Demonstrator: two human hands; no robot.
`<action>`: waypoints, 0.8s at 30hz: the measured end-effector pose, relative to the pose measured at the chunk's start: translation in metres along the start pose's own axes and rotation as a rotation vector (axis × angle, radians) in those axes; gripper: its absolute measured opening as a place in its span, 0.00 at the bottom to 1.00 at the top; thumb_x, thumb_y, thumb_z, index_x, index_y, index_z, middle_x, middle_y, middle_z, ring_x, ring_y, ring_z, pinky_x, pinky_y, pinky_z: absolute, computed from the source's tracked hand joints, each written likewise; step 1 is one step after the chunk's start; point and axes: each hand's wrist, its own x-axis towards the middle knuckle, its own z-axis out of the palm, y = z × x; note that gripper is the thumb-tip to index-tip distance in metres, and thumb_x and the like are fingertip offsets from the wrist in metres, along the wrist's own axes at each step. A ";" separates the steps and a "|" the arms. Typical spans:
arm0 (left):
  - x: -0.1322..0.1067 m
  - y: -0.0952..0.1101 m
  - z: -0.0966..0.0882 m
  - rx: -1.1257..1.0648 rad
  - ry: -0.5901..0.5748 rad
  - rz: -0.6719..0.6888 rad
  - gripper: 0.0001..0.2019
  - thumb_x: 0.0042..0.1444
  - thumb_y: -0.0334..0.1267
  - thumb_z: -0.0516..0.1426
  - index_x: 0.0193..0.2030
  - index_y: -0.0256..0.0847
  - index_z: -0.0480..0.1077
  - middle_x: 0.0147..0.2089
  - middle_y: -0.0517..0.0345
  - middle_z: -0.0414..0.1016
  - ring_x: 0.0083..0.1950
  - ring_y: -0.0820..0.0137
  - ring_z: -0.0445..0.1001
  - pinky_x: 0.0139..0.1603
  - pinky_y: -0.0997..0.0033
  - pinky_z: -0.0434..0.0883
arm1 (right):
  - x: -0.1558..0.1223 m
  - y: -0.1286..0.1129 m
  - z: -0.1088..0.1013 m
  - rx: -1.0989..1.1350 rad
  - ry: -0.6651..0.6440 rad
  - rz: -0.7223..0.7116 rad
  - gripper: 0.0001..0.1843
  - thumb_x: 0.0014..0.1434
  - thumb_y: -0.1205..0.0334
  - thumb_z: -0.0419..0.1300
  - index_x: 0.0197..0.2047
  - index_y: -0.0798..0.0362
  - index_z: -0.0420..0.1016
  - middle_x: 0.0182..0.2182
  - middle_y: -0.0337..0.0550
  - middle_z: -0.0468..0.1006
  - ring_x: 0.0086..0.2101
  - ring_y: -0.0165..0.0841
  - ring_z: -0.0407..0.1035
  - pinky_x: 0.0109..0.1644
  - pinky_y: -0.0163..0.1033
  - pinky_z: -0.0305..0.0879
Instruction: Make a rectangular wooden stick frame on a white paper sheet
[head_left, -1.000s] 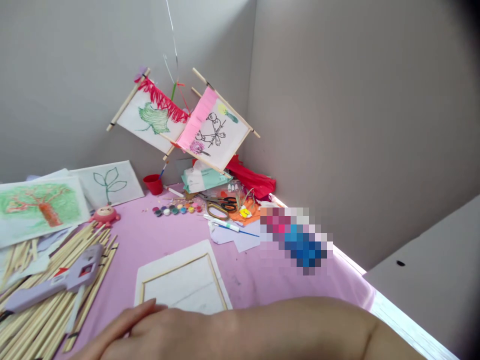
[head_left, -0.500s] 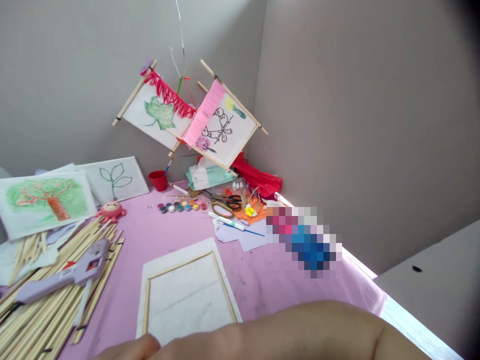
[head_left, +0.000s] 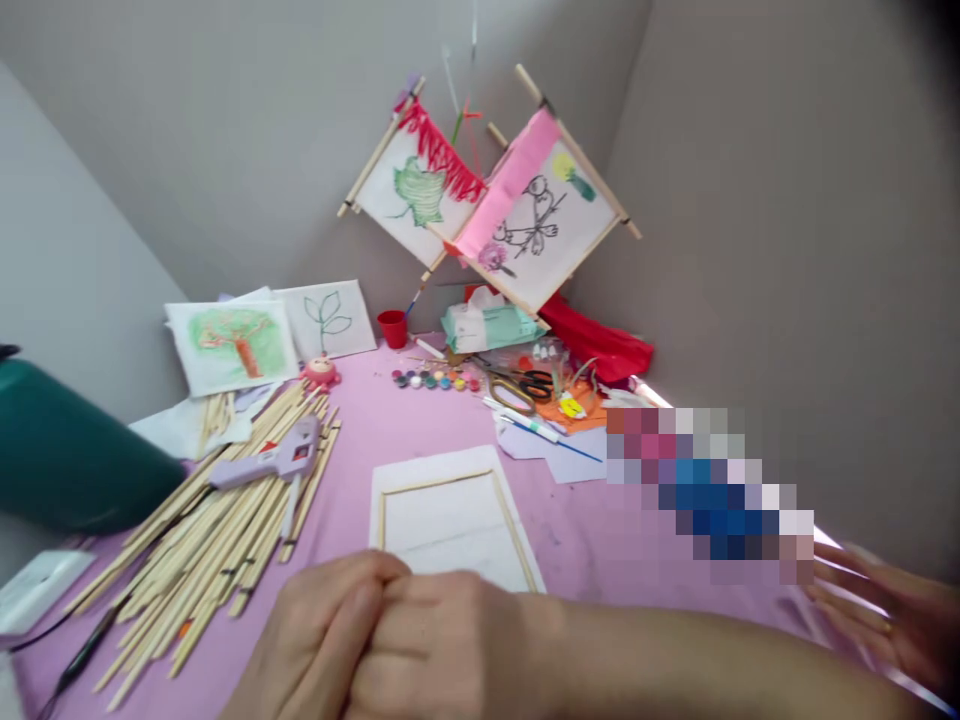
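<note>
My left hand (head_left: 311, 635) and my right hand (head_left: 431, 640) are clasped together at the bottom of the view, fingers closed. I see nothing held in them, though their undersides are hidden. My right forearm stretches in from the right edge. Just beyond the hands lies a white sheet (head_left: 450, 520) on the pink-covered table (head_left: 600, 560). A thin wooden stick frame (head_left: 437, 482) rests on the sheet, its near side covered by my hands.
Left: wooden sticks (head_left: 217, 560) under a lilac glue gun (head_left: 274, 460), beside a dark green cylinder (head_left: 67, 450). Behind: paint pots (head_left: 435, 380), scissors (head_left: 514, 390), a red cup (head_left: 392, 328) and hanging pictures (head_left: 525, 210). Another person's hand (head_left: 885, 610) is at the right edge.
The view has swung left and down, so the scene sits further right and more of my clasped hands shows. The green cylinder and the other person's hand have come into view.
</note>
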 end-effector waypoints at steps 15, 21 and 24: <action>0.035 0.005 -0.015 -0.382 0.079 -0.261 0.11 0.55 0.43 0.53 0.39 0.38 0.70 0.29 0.61 0.70 0.25 0.73 0.68 0.29 0.72 0.67 | -0.094 0.077 -0.052 0.201 -0.038 1.350 0.11 0.56 0.57 0.54 0.31 0.53 0.75 0.23 0.38 0.75 0.24 0.31 0.67 0.27 0.35 0.61; 0.051 -0.010 0.001 0.078 0.248 -0.180 0.10 0.56 0.37 0.51 0.40 0.38 0.72 0.36 0.54 0.75 0.35 0.67 0.71 0.37 0.67 0.66 | -0.097 0.075 -0.051 0.137 -0.103 1.334 0.10 0.55 0.58 0.54 0.32 0.51 0.75 0.28 0.39 0.78 0.29 0.33 0.70 0.33 0.37 0.63; 0.054 -0.021 0.008 0.080 0.245 -0.231 0.09 0.56 0.36 0.52 0.39 0.39 0.73 0.35 0.55 0.76 0.34 0.68 0.72 0.37 0.68 0.66 | -0.095 0.074 -0.053 0.051 -0.148 1.303 0.09 0.55 0.58 0.54 0.30 0.51 0.74 0.30 0.40 0.78 0.32 0.35 0.70 0.36 0.38 0.63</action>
